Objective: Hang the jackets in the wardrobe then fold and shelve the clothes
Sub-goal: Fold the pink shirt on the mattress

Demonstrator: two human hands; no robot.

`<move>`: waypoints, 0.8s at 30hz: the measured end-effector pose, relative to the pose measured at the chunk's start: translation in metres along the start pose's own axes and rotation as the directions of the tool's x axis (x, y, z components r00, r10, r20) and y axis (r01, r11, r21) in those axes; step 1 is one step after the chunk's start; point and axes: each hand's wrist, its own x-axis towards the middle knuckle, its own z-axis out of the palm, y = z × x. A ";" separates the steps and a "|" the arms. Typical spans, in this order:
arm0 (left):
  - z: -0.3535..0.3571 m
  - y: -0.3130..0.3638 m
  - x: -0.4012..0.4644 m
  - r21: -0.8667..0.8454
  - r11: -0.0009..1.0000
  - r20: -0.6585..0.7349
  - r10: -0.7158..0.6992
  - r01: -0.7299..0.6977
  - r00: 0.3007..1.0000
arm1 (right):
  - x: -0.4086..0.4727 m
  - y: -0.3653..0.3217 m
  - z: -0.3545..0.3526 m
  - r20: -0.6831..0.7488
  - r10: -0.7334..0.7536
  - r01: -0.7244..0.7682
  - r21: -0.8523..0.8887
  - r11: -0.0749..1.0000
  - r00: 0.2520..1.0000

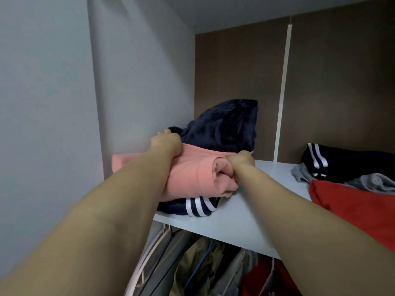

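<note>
A folded pink garment (192, 174) lies on the light wardrobe shelf (235, 218), stacked on a navy garment with white stripes (198, 207). My left hand (166, 143) grips the pink garment's far left side, fingers curled over it. My right hand (240, 161) grips its right side by the rolled fold. Behind the stack sits a bunched dark navy fleece (224, 124).
A navy striped garment (342, 163), grey clothes (367, 181) and a red garment (359, 210) lie on the shelf's right part. Below the shelf hang jackets (198, 265) on hangers (149, 253). The wardrobe's side wall (139, 82) is close on the left.
</note>
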 end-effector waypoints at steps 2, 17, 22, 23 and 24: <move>-0.001 0.002 -0.003 -0.014 1.000 0.020 -0.003 0.003 1.000 | 0.001 0.000 -0.001 0.025 0.008 -0.009 0.015 1.000 1.000; -0.019 -0.039 -0.069 -0.378 0.925 0.180 0.054 0.019 0.982 | -0.068 -0.058 -0.036 0.185 -0.239 0.293 -0.379 0.878 0.953; -0.014 -0.046 -0.080 -0.423 0.906 0.222 0.076 0.025 0.972 | -0.089 -0.069 -0.029 0.545 -0.074 0.283 -0.311 0.907 0.835; -0.011 -0.048 -0.078 -0.433 0.901 0.225 0.075 0.031 0.972 | -0.086 -0.064 -0.027 0.606 0.005 0.230 -0.309 0.923 0.795; -0.008 -0.049 -0.077 -0.439 0.898 0.231 0.068 0.041 0.971 | -0.081 -0.056 -0.024 0.632 0.051 0.200 -0.319 0.926 0.773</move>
